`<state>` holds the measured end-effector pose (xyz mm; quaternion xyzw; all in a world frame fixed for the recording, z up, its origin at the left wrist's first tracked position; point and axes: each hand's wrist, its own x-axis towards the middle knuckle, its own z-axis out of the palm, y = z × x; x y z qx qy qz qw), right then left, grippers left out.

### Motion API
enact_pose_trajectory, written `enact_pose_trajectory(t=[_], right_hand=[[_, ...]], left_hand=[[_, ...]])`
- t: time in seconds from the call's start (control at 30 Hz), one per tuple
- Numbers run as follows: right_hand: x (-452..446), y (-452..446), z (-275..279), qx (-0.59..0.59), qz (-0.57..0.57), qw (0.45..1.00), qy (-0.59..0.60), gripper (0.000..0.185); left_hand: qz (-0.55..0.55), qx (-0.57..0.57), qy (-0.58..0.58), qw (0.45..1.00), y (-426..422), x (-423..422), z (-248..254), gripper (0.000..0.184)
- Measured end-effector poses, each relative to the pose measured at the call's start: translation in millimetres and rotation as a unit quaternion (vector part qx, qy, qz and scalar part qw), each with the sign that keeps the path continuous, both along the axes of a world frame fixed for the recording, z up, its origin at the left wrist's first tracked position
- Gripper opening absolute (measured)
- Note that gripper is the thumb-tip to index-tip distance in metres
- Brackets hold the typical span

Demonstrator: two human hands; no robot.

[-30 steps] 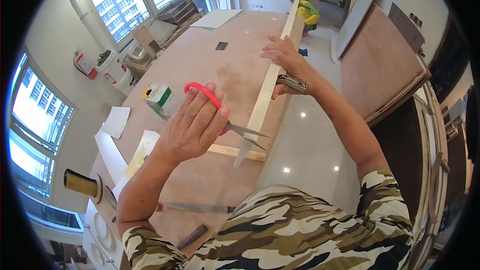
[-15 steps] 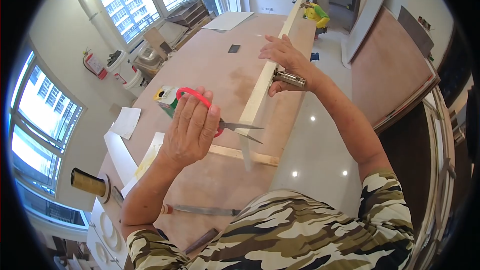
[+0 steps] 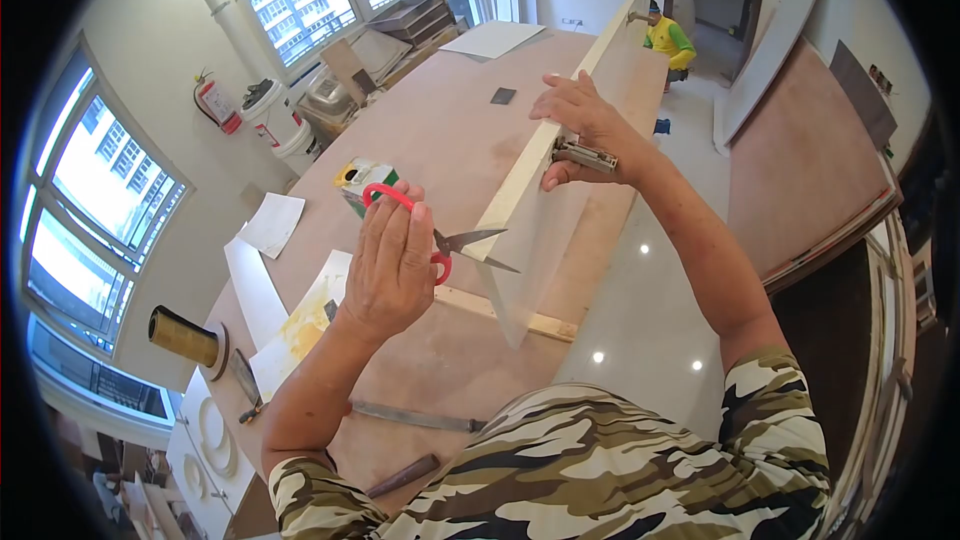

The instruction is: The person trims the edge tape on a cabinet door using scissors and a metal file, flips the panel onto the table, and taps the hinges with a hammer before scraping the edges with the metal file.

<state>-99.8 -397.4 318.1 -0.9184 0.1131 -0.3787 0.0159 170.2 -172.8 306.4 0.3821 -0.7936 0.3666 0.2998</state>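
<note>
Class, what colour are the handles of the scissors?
The scissors' handles are red; best seen in the head view.

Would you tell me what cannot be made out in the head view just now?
- Left hand's grip inside the handles of the scissors: head view, behind its own fingers.
- Wooden handle's lower end: head view, covered by the left sleeve.
- Co-worker's hand work: head view, too small.
- Carton's print: head view, too small, partly behind the left hand.
- Extinguisher's label text: head view, too small.
</note>
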Motion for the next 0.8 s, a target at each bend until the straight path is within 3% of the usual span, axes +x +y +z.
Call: enact_pose_trajectory(t=[0.3, 0.8], right_hand=[[0.6, -2.4, -2.0, -0.005, -0.007, 1.0, 0.006, 0.089], [-2.6, 0.6, -1.4, 0.002, -0.005, 1.0, -0.006, 0.086]], left_hand=[[0.034, 0.003, -0.005, 0.999, 6.7, -1.0, -5.0, 0.071], [0.029, -0.037, 0.013, 0.999, -1.8, -4.3, -17.2, 0.057]])
